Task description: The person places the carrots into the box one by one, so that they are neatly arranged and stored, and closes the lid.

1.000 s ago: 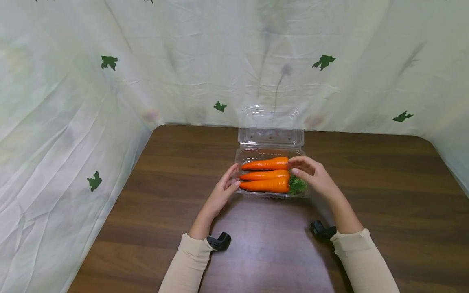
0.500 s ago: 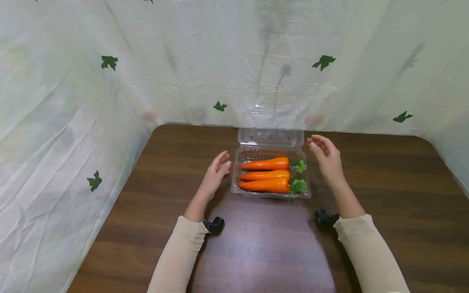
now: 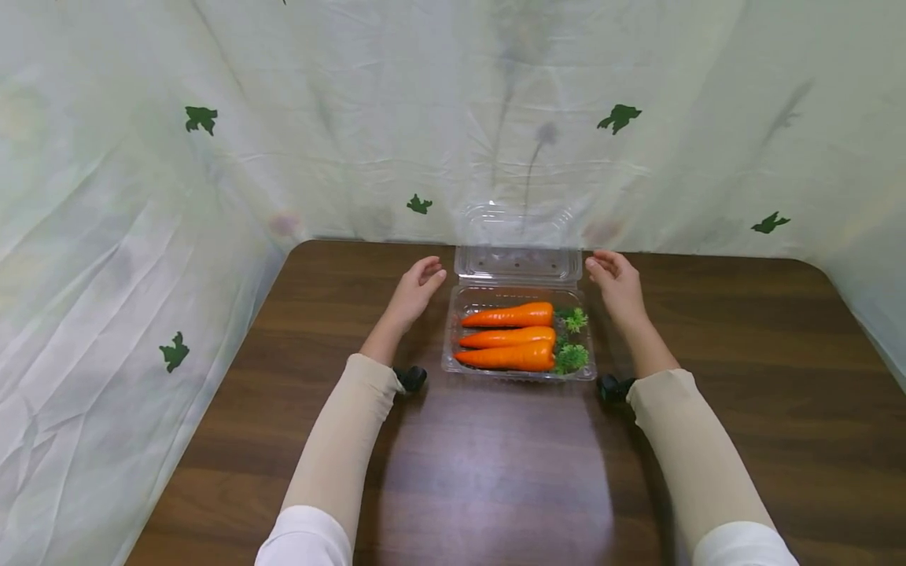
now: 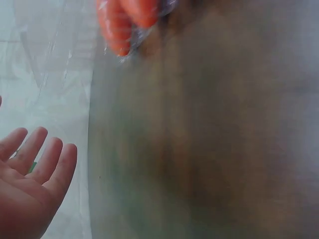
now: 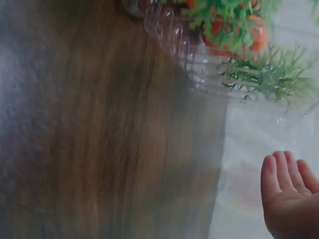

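Observation:
Three orange carrots [image 3: 506, 358] with green leafy tops [image 3: 572, 359] lie side by side in a clear plastic clamshell container [image 3: 520, 376]. Its transparent lid [image 3: 518, 266] stands raised at the back, against the curtain. Left of the lid, my left hand [image 3: 415, 291] is held with relaxed fingers and nothing in it; the left wrist view shows its fingers [image 4: 61, 167] spread. On the lid's other side is my right hand [image 3: 617, 289], fingertips close to the lid's right edge. In the right wrist view its fingers [image 5: 282, 172] are nearly straight, below the leafy tops.
The container rests on a brown wooden table [image 3: 488, 464], toward its back edge. A pale curtain [image 3: 354, 118] with green leaf shapes hangs right behind the table and along the left side. Black wrist cameras [image 3: 410, 379] sit at both cuffs.
My right hand has left the farthest carrot's leafy top and moved back to beside the lid. My left hand has let go of the container's left side and moved back too.

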A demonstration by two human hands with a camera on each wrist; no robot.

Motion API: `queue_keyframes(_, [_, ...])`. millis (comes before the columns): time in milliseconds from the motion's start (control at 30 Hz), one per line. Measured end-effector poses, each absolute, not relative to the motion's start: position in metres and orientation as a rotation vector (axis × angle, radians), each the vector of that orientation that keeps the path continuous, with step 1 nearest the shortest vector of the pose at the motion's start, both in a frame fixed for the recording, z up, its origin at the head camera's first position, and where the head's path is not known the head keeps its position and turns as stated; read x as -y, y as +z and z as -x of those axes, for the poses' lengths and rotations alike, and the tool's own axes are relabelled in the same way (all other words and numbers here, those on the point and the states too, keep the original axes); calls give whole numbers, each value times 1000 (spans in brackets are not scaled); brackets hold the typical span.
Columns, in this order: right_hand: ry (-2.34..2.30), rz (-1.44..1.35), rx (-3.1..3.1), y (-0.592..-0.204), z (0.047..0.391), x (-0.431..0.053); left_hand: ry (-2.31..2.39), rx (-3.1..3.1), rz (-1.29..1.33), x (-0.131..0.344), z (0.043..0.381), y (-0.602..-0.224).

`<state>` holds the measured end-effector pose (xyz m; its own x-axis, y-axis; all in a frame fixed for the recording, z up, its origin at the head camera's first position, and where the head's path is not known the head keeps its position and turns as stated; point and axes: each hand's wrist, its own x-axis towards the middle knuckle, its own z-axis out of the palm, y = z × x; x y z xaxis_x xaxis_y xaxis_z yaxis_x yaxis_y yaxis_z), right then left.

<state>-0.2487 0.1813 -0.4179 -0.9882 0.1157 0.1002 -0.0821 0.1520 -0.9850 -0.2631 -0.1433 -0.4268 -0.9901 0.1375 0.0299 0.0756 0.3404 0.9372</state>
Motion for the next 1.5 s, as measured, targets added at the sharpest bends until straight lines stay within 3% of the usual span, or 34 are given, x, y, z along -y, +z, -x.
queue_keyframes(567, [2014, 164, 2485, -431, 271, -181, 1519, -2545, -151, 123, 300, -421])
queue_keyframes(833, [2014, 155, 2429, -428, 273, -180, 1643, -2508, -83, 115, 294, -405])
queue_keyframes(1500, [2106, 15, 2114, -399, 265, -184, 1696, -2666, -251, 118, 287, -373])
